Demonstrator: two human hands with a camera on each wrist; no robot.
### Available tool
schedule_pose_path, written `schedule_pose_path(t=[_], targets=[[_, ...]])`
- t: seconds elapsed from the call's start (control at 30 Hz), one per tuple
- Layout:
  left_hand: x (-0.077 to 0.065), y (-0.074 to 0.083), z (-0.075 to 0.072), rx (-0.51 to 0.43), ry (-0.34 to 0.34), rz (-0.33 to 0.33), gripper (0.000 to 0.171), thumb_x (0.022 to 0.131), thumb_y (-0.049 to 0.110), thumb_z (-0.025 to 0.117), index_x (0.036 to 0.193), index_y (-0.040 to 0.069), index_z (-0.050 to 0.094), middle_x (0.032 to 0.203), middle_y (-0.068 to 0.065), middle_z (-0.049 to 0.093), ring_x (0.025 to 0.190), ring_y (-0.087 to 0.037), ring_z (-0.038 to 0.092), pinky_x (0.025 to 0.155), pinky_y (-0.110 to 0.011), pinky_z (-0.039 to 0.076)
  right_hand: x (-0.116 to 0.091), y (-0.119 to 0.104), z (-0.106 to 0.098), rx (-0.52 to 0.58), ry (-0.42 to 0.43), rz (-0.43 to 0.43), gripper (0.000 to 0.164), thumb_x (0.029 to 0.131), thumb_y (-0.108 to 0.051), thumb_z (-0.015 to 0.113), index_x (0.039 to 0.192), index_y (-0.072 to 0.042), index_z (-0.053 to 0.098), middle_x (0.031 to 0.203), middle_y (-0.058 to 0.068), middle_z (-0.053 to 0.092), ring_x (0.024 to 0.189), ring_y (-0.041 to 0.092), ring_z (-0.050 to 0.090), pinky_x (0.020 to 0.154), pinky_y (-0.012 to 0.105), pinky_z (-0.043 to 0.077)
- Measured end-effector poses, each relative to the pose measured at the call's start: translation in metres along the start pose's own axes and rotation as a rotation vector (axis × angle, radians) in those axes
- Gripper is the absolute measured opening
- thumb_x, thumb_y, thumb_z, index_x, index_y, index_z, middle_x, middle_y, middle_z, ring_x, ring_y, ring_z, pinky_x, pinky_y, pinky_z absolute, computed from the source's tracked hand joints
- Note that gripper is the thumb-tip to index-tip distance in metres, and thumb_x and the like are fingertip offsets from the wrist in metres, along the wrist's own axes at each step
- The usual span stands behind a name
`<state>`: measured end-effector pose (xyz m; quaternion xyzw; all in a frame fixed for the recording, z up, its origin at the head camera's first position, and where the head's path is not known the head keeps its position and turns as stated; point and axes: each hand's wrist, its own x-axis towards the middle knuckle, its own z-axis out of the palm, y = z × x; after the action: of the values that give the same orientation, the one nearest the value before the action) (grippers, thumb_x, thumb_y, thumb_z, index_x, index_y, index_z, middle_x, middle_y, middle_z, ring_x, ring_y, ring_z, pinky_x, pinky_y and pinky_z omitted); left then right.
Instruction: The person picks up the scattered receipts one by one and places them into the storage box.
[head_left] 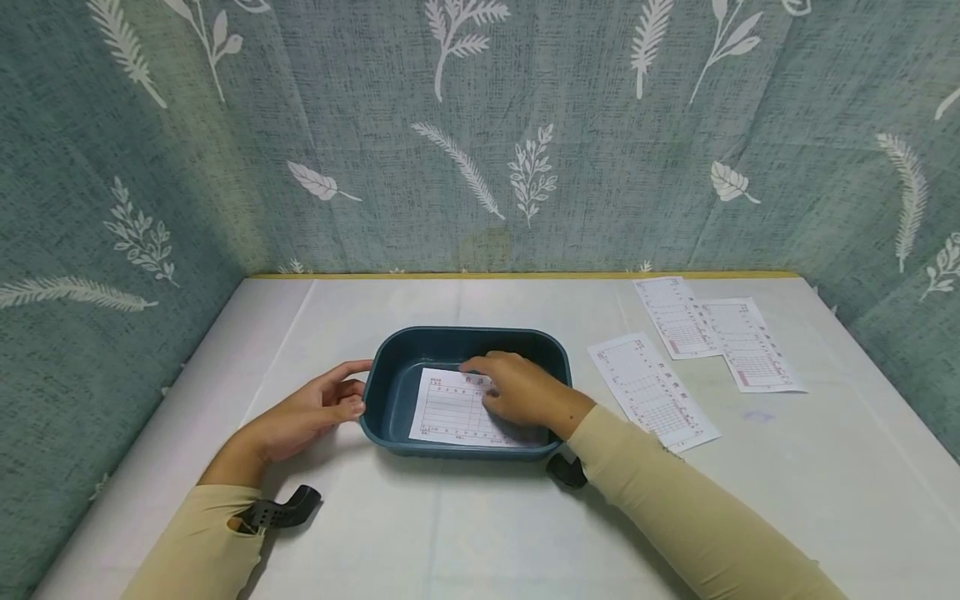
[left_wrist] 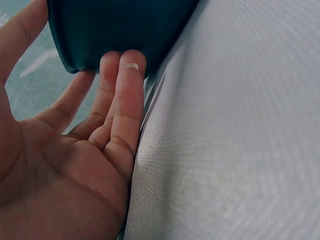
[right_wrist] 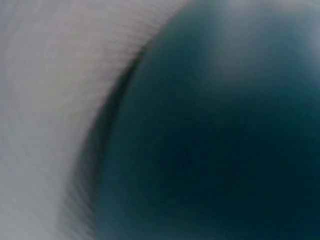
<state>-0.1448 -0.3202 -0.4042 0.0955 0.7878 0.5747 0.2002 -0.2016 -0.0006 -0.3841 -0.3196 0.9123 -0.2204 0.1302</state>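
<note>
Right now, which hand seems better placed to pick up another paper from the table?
Probably the right hand: it reaches into the tub, on the side nearer the three loose papers. The left hand touches the tub's opposite end, farther from them.

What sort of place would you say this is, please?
Probably a small tabletop work booth: leaf-patterned fabric encloses a white-covered table on three sides, and a dark teal tray and printed paper slips lie on it.
</note>
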Motion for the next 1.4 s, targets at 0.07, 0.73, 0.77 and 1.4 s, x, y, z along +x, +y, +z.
schedule_pose_path(t=[0.07, 0.73, 0.77, 1.4], targets=[[-0.0003, 0.0004, -0.0001, 0.004, 0.004, 0.001, 0.067, 0.100, 0.018, 0.061, 0.155, 0.006, 0.025, 0.127, -0.019, 0.053, 0.113, -0.014, 0.054, 0.092, -0.020, 0.048, -0.0005, -0.0009, -0.0004, -0.004, -0.003, 0.000, 0.051, 0.094, -0.008, 0.064, 0.143, -0.019, 0.056, 0.138, 0.010, 0.058, 0.113, 0.021, 0.057, 0.102, 0.038, 0.049], [-0.0016, 0.0017, -0.0032, 0.002, 0.008, -0.009, 0.068, 0.100, 0.019, 0.061, 0.156, 0.006, 0.025, 0.128, -0.017, 0.054, 0.113, -0.013, 0.055, 0.092, -0.021, 0.049, -0.0001, -0.0052, -0.0018, -0.038, 0.000, 0.010, 0.051, 0.090, -0.012, 0.070, 0.138, -0.024, 0.060, 0.136, 0.008, 0.057, 0.119, 0.022, 0.050, 0.104, 0.042, 0.047], [-0.0018, 0.0016, -0.0034, 0.002, 0.008, -0.009, 0.068, 0.100, 0.019, 0.061, 0.156, 0.006, 0.025, 0.127, -0.016, 0.054, 0.112, -0.013, 0.055, 0.092, -0.021, 0.049, 0.0002, -0.0055, -0.0016, -0.039, -0.001, 0.010, 0.050, 0.090, -0.012, 0.070, 0.138, -0.024, 0.060, 0.136, 0.008, 0.057, 0.119, 0.022, 0.050, 0.104, 0.041, 0.047], [0.0006, -0.0014, -0.0017, -0.017, -0.011, -0.011, 0.071, 0.099, 0.017, 0.062, 0.156, 0.004, 0.023, 0.128, -0.021, 0.053, 0.109, -0.014, 0.058, 0.091, -0.021, 0.050, -0.0039, -0.0003, -0.0037, 0.020, 0.331, -0.143, 0.028, 0.095, -0.004, 0.054, 0.116, -0.012, 0.071, 0.112, 0.002, 0.068, 0.093, 0.014, 0.058, 0.085, 0.033, 0.051]])
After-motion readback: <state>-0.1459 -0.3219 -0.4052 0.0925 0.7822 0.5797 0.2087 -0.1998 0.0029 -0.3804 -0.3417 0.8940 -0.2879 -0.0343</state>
